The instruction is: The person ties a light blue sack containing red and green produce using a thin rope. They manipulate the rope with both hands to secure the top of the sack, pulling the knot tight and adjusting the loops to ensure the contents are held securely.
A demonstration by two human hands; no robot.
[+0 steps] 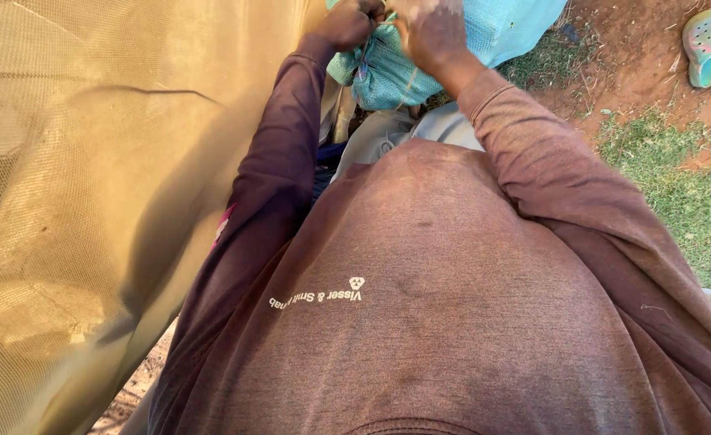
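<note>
Turquoise woven mesh sack [396,76] is hanging bunched at its neck, gathered into tight folds just below and between the left hand [347,22] and the right hand [432,32]. Its wider cloth is spreading out beyond the right hand, top edge cut off.

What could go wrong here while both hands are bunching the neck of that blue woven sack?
The left hand and right hand grip the blue woven sack only at its gathered top, so the bunch might slip loose. The yellow mesh netting hangs right against the left sleeve and could snag it. The sandal on the uneven red soil may trip a step.
</note>
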